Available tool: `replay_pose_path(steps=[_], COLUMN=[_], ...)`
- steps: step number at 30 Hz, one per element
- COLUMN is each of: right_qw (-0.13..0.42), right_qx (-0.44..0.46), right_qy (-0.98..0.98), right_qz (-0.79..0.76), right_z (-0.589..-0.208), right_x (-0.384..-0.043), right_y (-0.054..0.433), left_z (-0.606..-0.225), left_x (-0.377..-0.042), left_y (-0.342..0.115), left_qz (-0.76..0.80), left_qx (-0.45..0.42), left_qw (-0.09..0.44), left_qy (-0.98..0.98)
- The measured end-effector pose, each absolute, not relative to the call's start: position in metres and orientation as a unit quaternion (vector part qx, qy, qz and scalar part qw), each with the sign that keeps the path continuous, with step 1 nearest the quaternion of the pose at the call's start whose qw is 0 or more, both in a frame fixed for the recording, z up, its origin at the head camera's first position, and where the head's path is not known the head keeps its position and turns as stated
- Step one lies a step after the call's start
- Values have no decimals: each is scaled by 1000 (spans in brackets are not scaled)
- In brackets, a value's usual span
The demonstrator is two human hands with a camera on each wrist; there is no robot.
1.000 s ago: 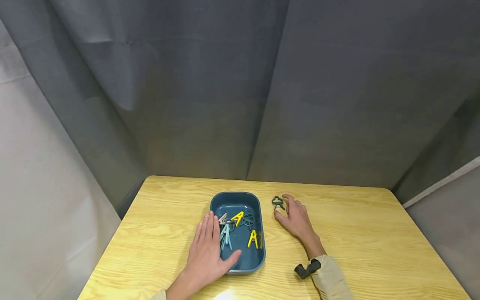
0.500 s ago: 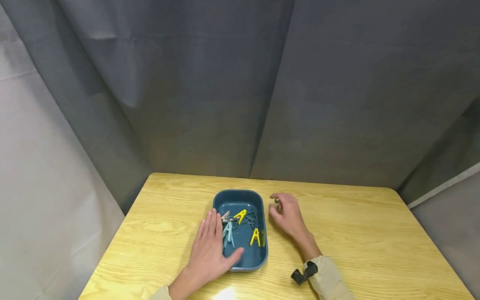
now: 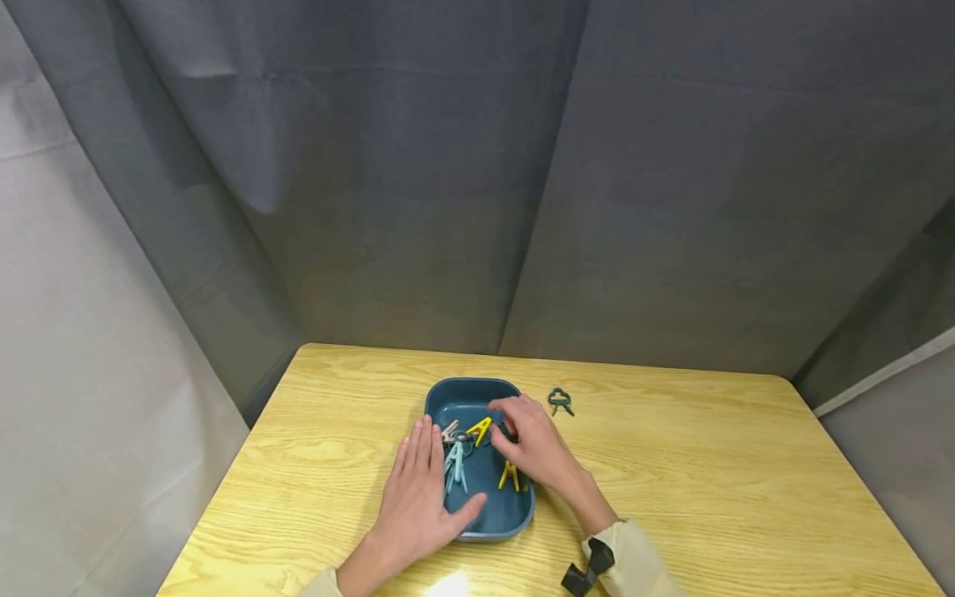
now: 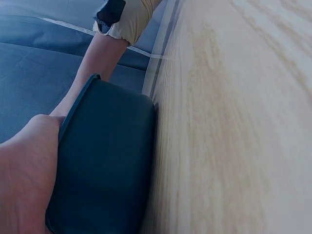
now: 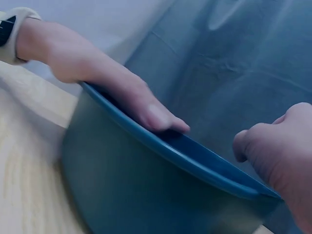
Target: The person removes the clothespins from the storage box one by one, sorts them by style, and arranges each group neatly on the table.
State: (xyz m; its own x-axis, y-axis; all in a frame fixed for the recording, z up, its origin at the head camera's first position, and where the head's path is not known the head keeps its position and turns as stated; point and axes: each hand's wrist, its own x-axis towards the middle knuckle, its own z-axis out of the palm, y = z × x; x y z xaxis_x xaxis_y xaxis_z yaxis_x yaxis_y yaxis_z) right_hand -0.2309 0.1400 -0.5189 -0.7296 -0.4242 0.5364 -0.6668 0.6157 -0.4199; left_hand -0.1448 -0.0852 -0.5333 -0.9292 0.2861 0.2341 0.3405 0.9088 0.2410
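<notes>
A dark blue bin (image 3: 485,526) holds several clips. My left hand (image 3: 414,497) rests along its left rim with straight fingers and thumb spread. Over the bin's right side, my right hand (image 3: 537,446) reaches in, thumb and forefinger apart and bent; a dark green clip between them is mostly hidden. A yellow clothespin (image 3: 481,429) lies by the fingertips, and another yellow clothespin (image 3: 510,477) is below the hand. Light blue clothespins (image 3: 456,461) and a pale pink clothespin (image 3: 449,430) lie near my left fingers. On the table sits a dark green clip (image 3: 560,401).
The wooden table (image 3: 731,481) extends to both sides of the bin. A grey curtain (image 3: 418,207) hangs behind its back edge, with pale sheets at the sides. A black mount (image 3: 589,568) is strapped to the right wrist.
My right hand has moved left from the green clip on the table to above the bin's contents, leaving that clip on the table. The left hand has stayed on the rim.
</notes>
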Motion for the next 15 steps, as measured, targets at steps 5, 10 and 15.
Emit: replay_pose_path(steps=[5, 10, 15], right_qw=[146, 133, 129], right_qx=[327, 340, 350], right_qy=[-891, -909, -922], right_qz=[278, 198, 104], right_z=[-520, -525, -525], right_x=[-222, -219, -217], right_y=[127, 120, 115], left_z=[-533, -532, -533], left_x=[-145, -145, -143], left_y=[-85, -87, -89], left_qz=[-137, -137, -136], left_qx=[-165, -163, -158], left_qw=[97, 95, 93], left_qy=[-972, -973, -973])
